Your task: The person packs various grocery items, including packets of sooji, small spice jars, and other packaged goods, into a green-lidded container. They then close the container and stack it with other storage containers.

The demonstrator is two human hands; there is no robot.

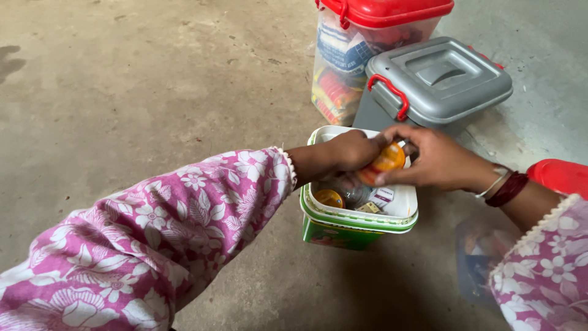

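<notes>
Evidently an orange cap on a small clear bottle is gripped between both hands above the open white-and-green tub. The left hand is closed over the near end of it, knuckles up, fingers curled together; the right hand is clamped on the cap's far side, thumb below and fingertips above. The bottle is judged to be light, stiff plastic, smooth and somewhat slippery, unlikely to break if dropped. The ribbed edge of the cap, directly under the right fingertips, is judged the surest place for a hold, with the body steadied inside the left palm.

Below the fingers, inside the tub, a second orange cap and a few small packets are seen, but what they are cannot be made out. The bottle's body is almost wholly hidden by the left fingers, so its shape and contents cannot be told. Beyond the knuckles a grey box with red latches and a clear container with a red lid are set close together, the latter cut off at the top edge. Beside the right wrist a red object is cut off, and something blurred lies under the right sleeve
</notes>
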